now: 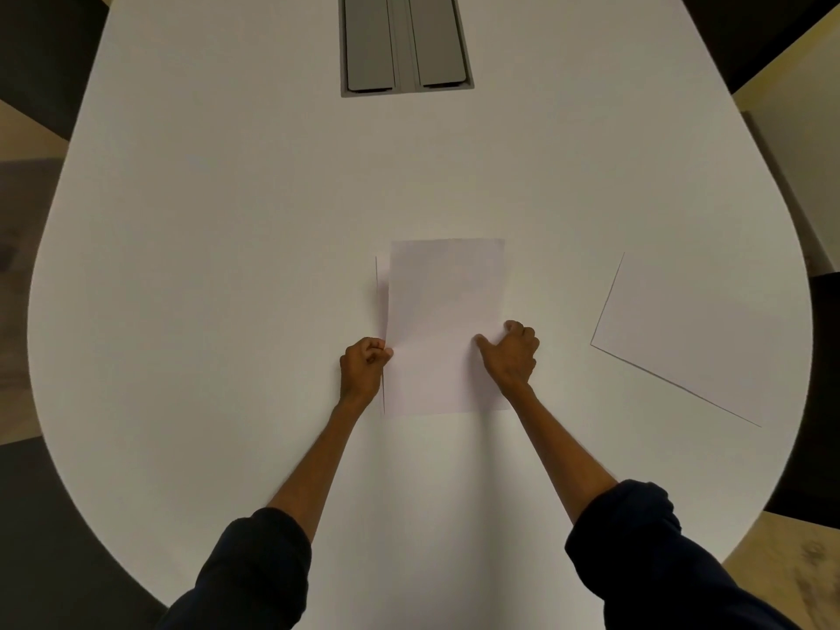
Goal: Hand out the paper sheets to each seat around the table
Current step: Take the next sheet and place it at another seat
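White table (227,266): a broad rounded top is seen from above, with a grey hatch (406,43) set into it at the far middle.
Sheet already dealt (700,338): one sheet is laid flat and skewed at the right edge of the table, well apart from both hands; that seat is judged served.
Sheets in hand (445,325): a sheet is held at the near middle of the table, upright to the viewer; a thin edge line showing just left of it suggests that at least one more sheet lies under it, though the count cannot be told.
Left hand (363,363): the grip is closed narrow on the left edge of the sheets, fingers curled.
Right hand (511,354): the grip is closed on the right edge of the top sheet, with the thumb laid on the paper and the fingers curled at or under the edge.
Step in hand: the top sheet is judged to be peeled off or squared for the near seat.
Progress: one seat is seen done, a second is in hand.
Left to do: no sheets are seen at the left side or the far end, so those seats are judged unserved.
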A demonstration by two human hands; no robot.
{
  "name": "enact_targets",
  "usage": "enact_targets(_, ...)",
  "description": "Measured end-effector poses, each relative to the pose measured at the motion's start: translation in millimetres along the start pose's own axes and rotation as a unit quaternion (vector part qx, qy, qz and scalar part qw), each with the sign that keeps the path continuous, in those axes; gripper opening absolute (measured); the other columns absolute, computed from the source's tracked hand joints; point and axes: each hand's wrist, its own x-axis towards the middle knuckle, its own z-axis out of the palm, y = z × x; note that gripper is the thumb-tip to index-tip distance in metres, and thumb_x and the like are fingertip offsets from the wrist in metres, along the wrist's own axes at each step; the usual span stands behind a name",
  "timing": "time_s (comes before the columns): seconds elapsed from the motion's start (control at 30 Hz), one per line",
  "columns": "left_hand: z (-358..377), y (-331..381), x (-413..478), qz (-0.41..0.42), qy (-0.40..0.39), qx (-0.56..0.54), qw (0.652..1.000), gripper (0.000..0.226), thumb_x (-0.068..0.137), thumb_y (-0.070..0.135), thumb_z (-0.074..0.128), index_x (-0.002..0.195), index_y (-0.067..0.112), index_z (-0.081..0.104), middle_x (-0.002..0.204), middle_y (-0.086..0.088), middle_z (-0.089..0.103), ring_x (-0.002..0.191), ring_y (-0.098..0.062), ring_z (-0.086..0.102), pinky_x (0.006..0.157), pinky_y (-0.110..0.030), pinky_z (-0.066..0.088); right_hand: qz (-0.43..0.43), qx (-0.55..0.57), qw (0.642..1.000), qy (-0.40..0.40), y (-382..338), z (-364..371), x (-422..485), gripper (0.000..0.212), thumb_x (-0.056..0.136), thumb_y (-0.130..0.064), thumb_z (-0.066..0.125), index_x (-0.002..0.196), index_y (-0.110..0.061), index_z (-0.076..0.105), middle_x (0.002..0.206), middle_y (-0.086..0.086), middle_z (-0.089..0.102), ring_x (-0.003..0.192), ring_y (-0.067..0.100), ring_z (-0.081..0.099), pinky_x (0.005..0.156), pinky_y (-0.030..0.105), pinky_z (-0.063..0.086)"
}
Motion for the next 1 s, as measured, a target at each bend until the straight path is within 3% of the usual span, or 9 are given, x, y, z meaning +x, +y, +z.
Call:
enact_targets(0.1, -3, -1, 1, 0.004, -0.012, -0.013, 1.0, 0.017, 0.088, 0.007, 0.069, 0.089, -0.01, 0.065, 0.099, -0.029, 0.068, 0.082, -0.022, 0.058, 0.086, -0.043, 0.054, 0.001, 0.023, 1.0, -0.011, -4, -1, 2, 0.065, 0.088, -0.039, 0.066, 0.139, -0.005, 0.044, 0.139, 0.013, 0.045, 0.134, 0.031, 0.036, 0.102, 0.049, 0.039)
enact_targets(0.17, -4, 1, 1, -0.008, -0.008, -0.023, 1.0, 0.019, 0.087, 0.007, 0.07, 0.094, -0.01, 0.066, 0.101, -0.029, 0.068, 0.084, -0.031, 0.063, 0.088, -0.045, 0.054, 0.0, 0.038, 0.999, -0.009, -4, -1, 2, 0.061, 0.09, -0.039, 0.064, 0.137, -0.004, 0.047, 0.135, 0.012, 0.048, 0.131, 0.03, 0.039, 0.102, 0.049, 0.04)
enact_targets(0.27, -8, 4, 2, -0.031, -0.005, -0.037, 0.999, 0.021, 0.085, 0.007, 0.072, 0.097, -0.01, 0.068, 0.104, -0.028, 0.069, 0.098, -0.044, 0.065, 0.088, -0.041, 0.053, 0.002, 0.066, 0.998, 0.006, -4, -3, 3, 0.042, 0.092, -0.034, 0.06, 0.12, -0.002, 0.056, 0.106, 0.008, 0.053, 0.104, 0.023, 0.05, 0.094, 0.044, 0.045)
enact_targets(0.37, -13, 11, 1, -0.038, -0.005, -0.039, 0.999, 0.023, 0.084, 0.007, 0.073, 0.099, -0.009, 0.069, 0.106, -0.026, 0.069, 0.101, -0.043, 0.066, 0.091, -0.044, 0.054, 0.002, 0.104, 0.994, 0.017, -8, -9, 0, 0.019, 0.093, -0.027, 0.058, 0.092, -0.009, 0.053, 0.088, 0.004, 0.052, 0.082, 0.023, 0.05, 0.078, 0.035, 0.043)
enact_targets(0.47, -19, 21, -4, -0.035, 0.009, -0.035, 0.999, 0.027, 0.083, 0.009, 0.075, 0.104, -0.008, 0.069, 0.108, -0.024, 0.07, 0.103, -0.038, 0.067, 0.094, -0.043, 0.054, -0.008, 0.15, 0.988, 0.025, -13, -17, -7, 0.018, 0.091, -0.023, 0.062, 0.082, -0.01, 0.054, 0.08, 0.004, 0.052, 0.073, 0.021, 0.048, 0.069, 0.029, 0.038)
enact_targets(0.63, -32, 47, -20, -0.022, 0.015, -0.047, 0.999, 0.031, 0.085, 0.01, 0.074, 0.11, -0.006, 0.069, 0.111, -0.02, 0.07, 0.107, -0.034, 0.066, 0.098, -0.041, 0.053, -0.045, 0.217, 0.975, 0.026, -25, -41, -22, 0.018, 0.09, -0.02, 0.066, 0.079, -0.009, 0.057, 0.07, -0.001, 0.048, 0.068, 0.019, 0.046, 0.058, 0.024, 0.037)
enact_targets(0.77, -46, 71, -40, -0.002, 0.03, -0.06, 0.998, 0.029, 0.087, 0.013, 0.071, 0.112, -0.002, 0.07, 0.109, -0.017, 0.072, 0.105, -0.033, 0.067, 0.097, -0.041, 0.053, -0.072, 0.265, 0.961, 0.027, -36, -67, -42, 0.018, 0.092, -0.019, 0.066, 0.09, -0.001, 0.065, 0.077, 0.003, 0.052, 0.072, 0.019, 0.048, 0.065, 0.025, 0.04)
enact_targets(0.9, -60, 100, -66, 0.045, 0.037, -0.073, 0.996, 0.015, 0.088, 0.018, 0.069, 0.098, 0.007, 0.072, 0.09, -0.005, 0.071, 0.095, -0.03, 0.068, 0.085, -0.036, 0.056, -0.122, 0.323, 0.938, 0.029, -44, -99, -71, 0.017, 0.094, -0.019, 0.065, 0.096, -0.003, 0.066, 0.081, 0.003, 0.058, 0.076, 0.019, 0.052, 0.067, 0.022, 0.044)
enact_targets(1.0, -68, 120, -89, 0.082, 0.027, -0.096, 0.992, 0.022, 0.088, 0.021, 0.069, 0.104, 0.006, 0.069, 0.098, -0.009, 0.072, 0.096, -0.028, 0.068, 0.086, -0.04, 0.057, -0.159, 0.35, 0.923, 0.031, -44, -125, -95, 0.022, 0.095, -0.019, 0.063, 0.101, 0.002, 0.067, 0.091, 0.016, 0.066, 0.081, 0.022, 0.057, 0.075, 0.03, 0.047)
